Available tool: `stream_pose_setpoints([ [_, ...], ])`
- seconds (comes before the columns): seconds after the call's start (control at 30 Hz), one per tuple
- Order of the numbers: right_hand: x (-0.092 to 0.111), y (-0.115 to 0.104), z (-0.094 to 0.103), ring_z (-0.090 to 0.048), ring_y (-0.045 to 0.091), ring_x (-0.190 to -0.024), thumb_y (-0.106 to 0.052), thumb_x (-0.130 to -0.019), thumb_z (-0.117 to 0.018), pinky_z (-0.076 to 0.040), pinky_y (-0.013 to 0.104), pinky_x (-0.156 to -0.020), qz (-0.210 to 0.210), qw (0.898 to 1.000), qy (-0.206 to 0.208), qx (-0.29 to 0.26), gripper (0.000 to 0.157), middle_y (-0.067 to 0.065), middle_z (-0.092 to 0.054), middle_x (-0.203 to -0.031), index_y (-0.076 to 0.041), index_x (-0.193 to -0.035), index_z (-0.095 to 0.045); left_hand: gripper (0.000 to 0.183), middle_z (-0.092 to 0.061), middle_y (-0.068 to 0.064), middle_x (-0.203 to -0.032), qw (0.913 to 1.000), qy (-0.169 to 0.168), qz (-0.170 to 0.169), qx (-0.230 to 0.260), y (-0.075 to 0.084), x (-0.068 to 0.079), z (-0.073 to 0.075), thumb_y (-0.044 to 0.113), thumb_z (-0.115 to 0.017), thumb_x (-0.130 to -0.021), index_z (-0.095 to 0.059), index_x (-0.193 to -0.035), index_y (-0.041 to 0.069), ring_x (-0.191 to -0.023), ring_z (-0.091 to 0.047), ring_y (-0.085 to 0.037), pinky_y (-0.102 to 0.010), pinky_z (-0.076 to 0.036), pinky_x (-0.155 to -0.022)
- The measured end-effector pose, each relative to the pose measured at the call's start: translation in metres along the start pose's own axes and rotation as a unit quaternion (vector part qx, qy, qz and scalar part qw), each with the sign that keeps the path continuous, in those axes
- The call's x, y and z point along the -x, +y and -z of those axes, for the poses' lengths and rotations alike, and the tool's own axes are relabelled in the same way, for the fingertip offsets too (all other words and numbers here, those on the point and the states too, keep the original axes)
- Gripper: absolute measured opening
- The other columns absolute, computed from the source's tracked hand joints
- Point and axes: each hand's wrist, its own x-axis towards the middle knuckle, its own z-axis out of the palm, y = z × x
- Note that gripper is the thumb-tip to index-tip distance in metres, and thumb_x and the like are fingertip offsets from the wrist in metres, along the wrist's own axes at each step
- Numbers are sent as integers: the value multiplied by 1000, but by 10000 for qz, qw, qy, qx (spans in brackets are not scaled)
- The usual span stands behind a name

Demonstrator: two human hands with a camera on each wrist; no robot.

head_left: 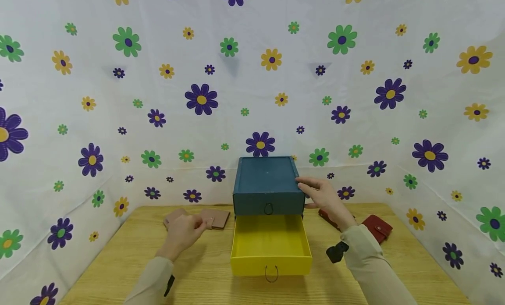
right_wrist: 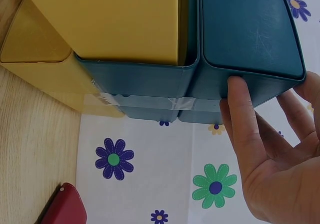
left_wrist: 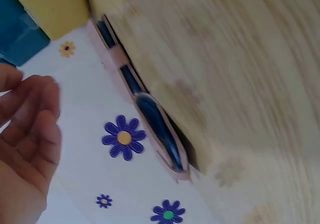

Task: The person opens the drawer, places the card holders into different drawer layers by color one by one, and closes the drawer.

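A small drawer unit stands on the table, with a dark blue top section (head_left: 268,178) and a pulled-out yellow drawer (head_left: 271,266) below it. Nothing lies inside the drawer, and a thin loop handle hangs on its front. My right hand (head_left: 325,199) rests on the top section's right side, its fingertips (right_wrist: 239,86) against the blue wall in the right wrist view. Over the table left of the unit, my left hand (head_left: 183,232) hovers with loosely bent fingers and holds nothing. Just behind it lies an opened pink wallet (head_left: 218,218), seen edge-on in the left wrist view.
Right of the unit lie a red wallet (head_left: 377,228) with a snap strap and a second dark red item (head_left: 328,217), partly behind my right arm. Clear tape (right_wrist: 150,102) runs along the unit's side. A flower-patterned white sheet (head_left: 252,77) hangs behind the wooden table (head_left: 205,270).
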Motion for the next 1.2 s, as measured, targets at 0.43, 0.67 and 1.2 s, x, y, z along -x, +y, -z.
stream_pose_setpoints([
  [0.43,1,-1,-2,-46,44,-133,-27,-102,-52,-54,52,-88,-58,9999,81,-95,43,18,-44,-150,-12,-142,-53,23,-62,-20,-106,9864,-1086,1073,-616,-33,-1,-1,15,-73,-83,-67,-98,-2,-97,-59,-38,-56,-46,-92],
  [0.67,2,-2,-1,-45,43,-134,-27,-102,-52,-52,55,-90,-33,9999,51,-154,43,18,-43,-151,-12,-142,-53,32,-53,-32,-120,9710,-1486,1849,-306,-40,2,-7,12,-66,-86,-51,-112,1,-117,-45,-54,-68,-40,-95],
  [1.2,1,-3,-1,-44,45,-135,-26,-103,-51,-50,57,-91,-68,9998,52,-159,44,19,-41,-152,-11,-144,-51,56,-27,-45,-143,9594,-2170,1803,-17,-52,-1,-14,8,-58,-87,-48,-142,8,-129,-25,-63,-73,-41,-90],
])
